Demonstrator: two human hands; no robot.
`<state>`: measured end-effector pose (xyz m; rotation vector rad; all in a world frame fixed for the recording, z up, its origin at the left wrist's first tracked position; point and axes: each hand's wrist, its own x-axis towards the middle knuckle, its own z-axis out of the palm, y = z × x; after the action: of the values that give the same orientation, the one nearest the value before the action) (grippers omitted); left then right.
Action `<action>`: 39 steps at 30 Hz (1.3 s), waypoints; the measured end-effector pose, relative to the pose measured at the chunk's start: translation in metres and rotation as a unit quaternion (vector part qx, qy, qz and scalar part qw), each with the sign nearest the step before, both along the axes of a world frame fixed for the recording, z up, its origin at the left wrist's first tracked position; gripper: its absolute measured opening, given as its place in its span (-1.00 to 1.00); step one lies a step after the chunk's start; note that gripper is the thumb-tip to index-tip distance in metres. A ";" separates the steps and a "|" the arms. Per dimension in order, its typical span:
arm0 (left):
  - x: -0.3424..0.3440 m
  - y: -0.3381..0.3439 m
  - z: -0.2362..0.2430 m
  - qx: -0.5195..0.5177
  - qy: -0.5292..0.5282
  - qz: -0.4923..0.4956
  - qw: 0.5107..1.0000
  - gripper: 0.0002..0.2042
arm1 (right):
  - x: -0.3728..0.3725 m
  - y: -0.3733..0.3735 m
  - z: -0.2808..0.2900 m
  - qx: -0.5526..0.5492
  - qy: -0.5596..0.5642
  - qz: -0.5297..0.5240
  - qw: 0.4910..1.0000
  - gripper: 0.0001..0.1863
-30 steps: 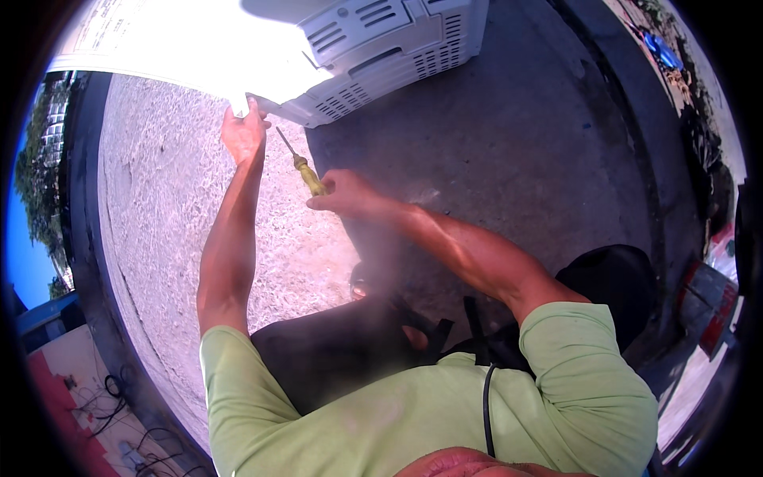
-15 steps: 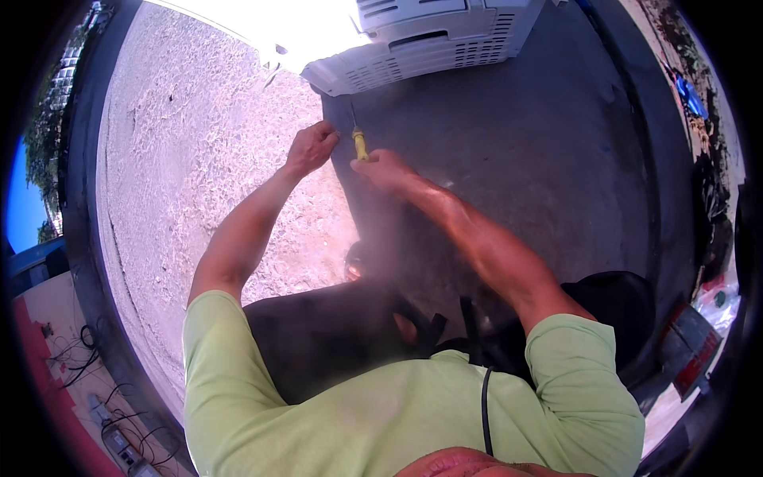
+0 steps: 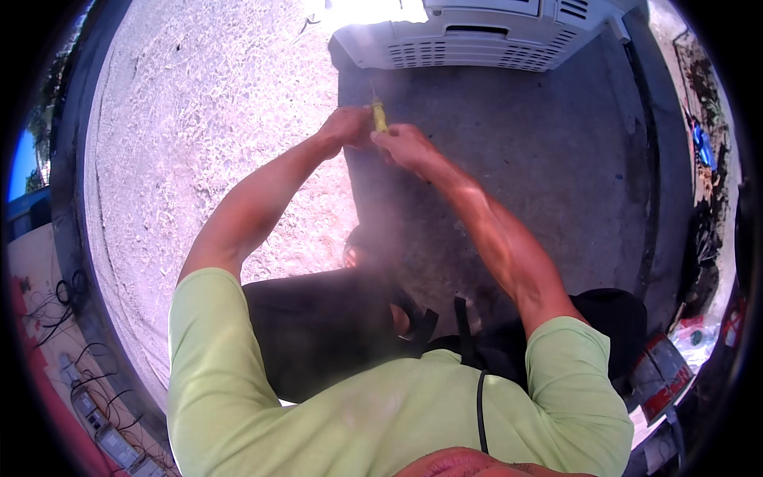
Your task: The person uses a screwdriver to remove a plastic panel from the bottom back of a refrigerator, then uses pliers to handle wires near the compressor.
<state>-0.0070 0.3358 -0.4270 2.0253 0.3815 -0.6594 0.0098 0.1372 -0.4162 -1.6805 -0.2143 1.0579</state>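
Both forearms extend from the lower edge toward the far centre of the scene, where the hands meet. The left hand [image 3: 343, 127] and the right hand [image 3: 404, 143] are closed together around a yellow-handled screwdriver [image 3: 379, 117]. The yellow handle shows in the gap between the two hands, with its thin shaft pointing to the far side. The grip of each hand is narrow and closed on the handle; individual finger positions cannot be told at this size.

The screwdriver sits just near of a white slatted casing [image 3: 477, 44], which lies across the far edge of the scene. The tool tip is near the casing's near left corner; whether it touches cannot be told.

The hands hang over the boundary between pale, sunlit gravel ground [image 3: 207, 119] on the left and a dark, shaded concrete surface [image 3: 540, 159] on the right.

The person wears a light green short-sleeved shirt [image 3: 358, 413] and dark trousers [image 3: 318, 334]. Cables [image 3: 48, 318] lie at the near left rim.
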 end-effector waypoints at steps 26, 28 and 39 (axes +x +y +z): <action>0.030 0.008 -0.007 -0.004 -0.005 0.110 0.994 -0.63 | 0.003 0.029 -0.028 -0.015 0.049 -0.019 0.999 -0.58; 0.032 0.009 -0.009 -0.001 -0.009 0.109 0.994 -0.63 | 0.004 0.030 -0.033 -0.003 0.057 -0.031 0.998 -0.59; 0.033 0.005 -0.004 0.031 0.008 0.097 0.995 -0.64 | 0.001 0.032 -0.055 0.007 0.047 -0.065 0.997 -0.61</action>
<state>0.0262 0.3412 -0.4312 2.0108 0.6069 -0.5499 0.0111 0.1696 -0.4712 -1.6054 -0.0503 1.0323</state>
